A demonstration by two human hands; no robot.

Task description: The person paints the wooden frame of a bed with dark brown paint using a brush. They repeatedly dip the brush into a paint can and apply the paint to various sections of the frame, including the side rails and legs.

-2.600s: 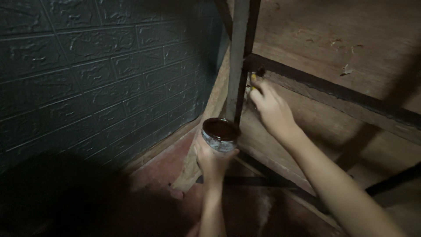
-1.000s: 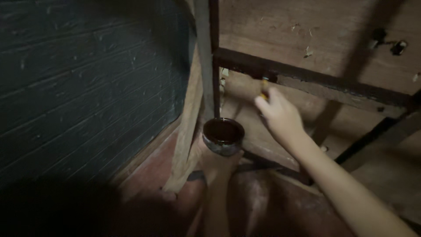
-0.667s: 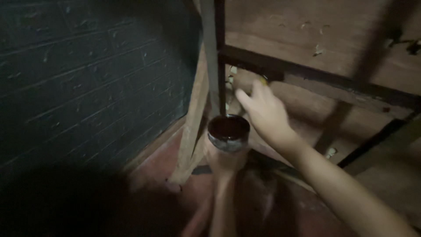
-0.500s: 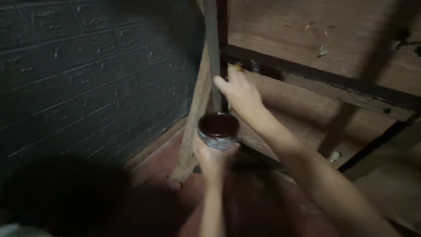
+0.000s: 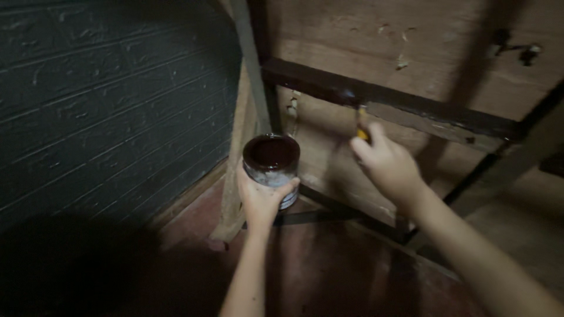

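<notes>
The left hand (image 5: 261, 196) was closed around a small tin of dark paint (image 5: 271, 162), fingers wrapped about its wall, holding it upright at chest level with the open top facing up. The tin showed a full, glossy dark surface inside.

The right hand (image 5: 388, 167) was closed on a small brush with a yellow handle (image 5: 361, 126), raised above and to the right of the tin. The bristle end met the underside of a dark horizontal rail (image 5: 376, 97) fixed across a brown wooden panel (image 5: 423, 53). Whether the bristles were pressed hard or only touching could not be told in the poor light.

The rail read dark and wet-looking from the upright post (image 5: 255, 76), above the left hand, out past the brush; a stretch of it beyond the right hand looked paler along its lower edge. To the left of the left hand stood a dark embossed brick-pattern wall (image 5: 106, 111).

Judgement: the step in hand was coating the rail, with the stroke under way. The next move would call for a steady draw along the rail's lower edge, light pressure to avoid smearing the panel, and the tin kept level and close for reloading.
</notes>
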